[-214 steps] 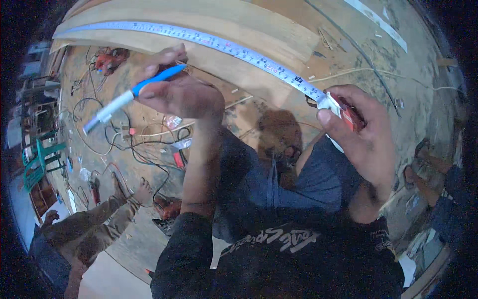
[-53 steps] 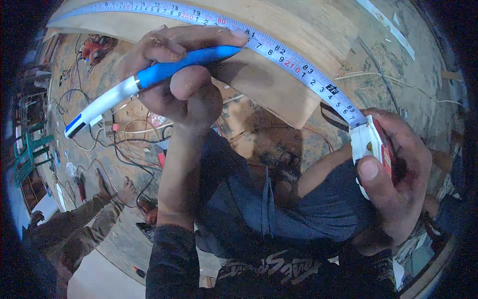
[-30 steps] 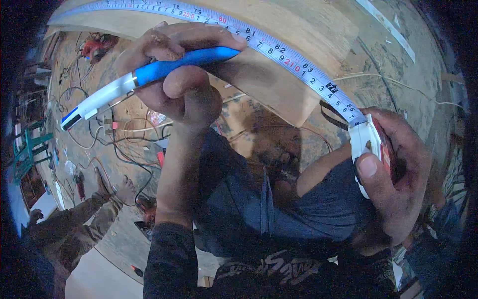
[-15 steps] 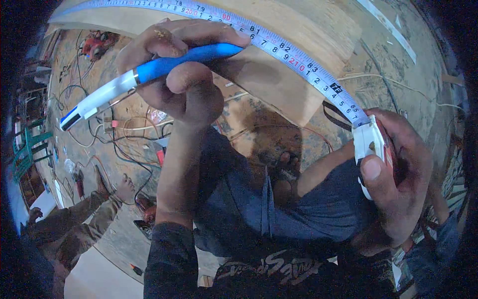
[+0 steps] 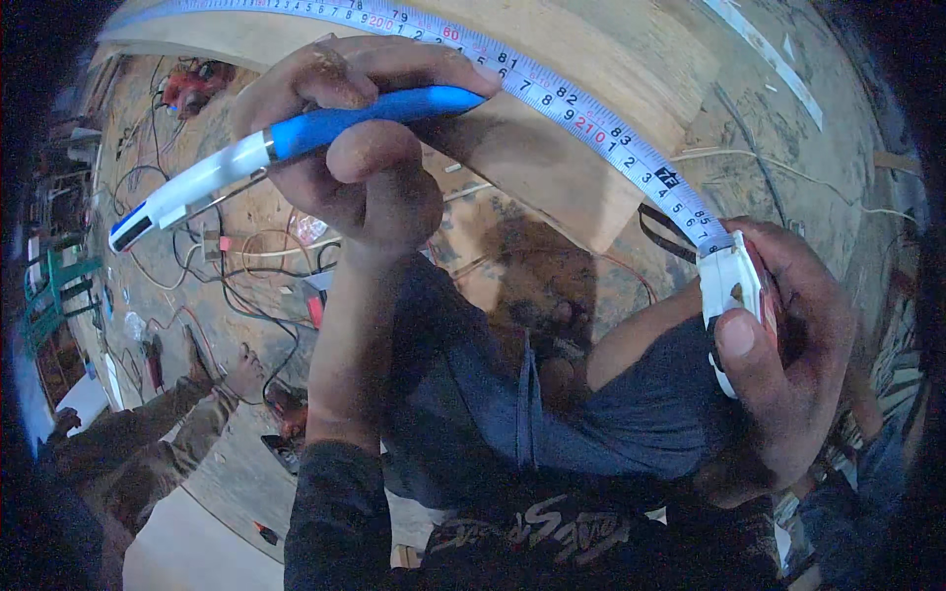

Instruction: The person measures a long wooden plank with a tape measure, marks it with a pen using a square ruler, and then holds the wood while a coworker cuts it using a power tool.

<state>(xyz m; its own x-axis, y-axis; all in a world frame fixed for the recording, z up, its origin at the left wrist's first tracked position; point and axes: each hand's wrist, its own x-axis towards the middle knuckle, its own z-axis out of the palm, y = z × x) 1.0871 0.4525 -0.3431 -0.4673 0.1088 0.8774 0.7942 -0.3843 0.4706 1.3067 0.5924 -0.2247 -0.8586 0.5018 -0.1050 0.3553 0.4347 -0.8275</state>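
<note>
1. Little has shifted since half a second ago: the left hand [image 5: 365, 167] has eased slightly so that the tip of the blue and white marker [image 5: 296, 138] now lies closer to the tape blade [image 5: 591, 123]; the right hand [image 5: 788, 364] holds nearly the same place.
2. Nearest the camera, the person's dark sleeves and blue trousers fill the lower middle of the view.
3. Right hand: fingers clamped around the white and red tape measure case [image 5: 734, 295], thumb pressed flat on its white face. The case sits at the right end of the blade, off the end of the board.
4. Left hand: fingers closed on the marker, blue end toward the blade, white end pointing out to the left. The forefinger reaches along the marker to the edge of the blade.
5. Wooden board [image 5: 552, 148]: the blade lies along its upper face, curving from the upper left to the case.
6. Farther off, the floor [image 5: 808, 148] carries tangled cables [image 5: 236, 286] and a red power tool [image 5: 197, 84] at the upper left.
</note>
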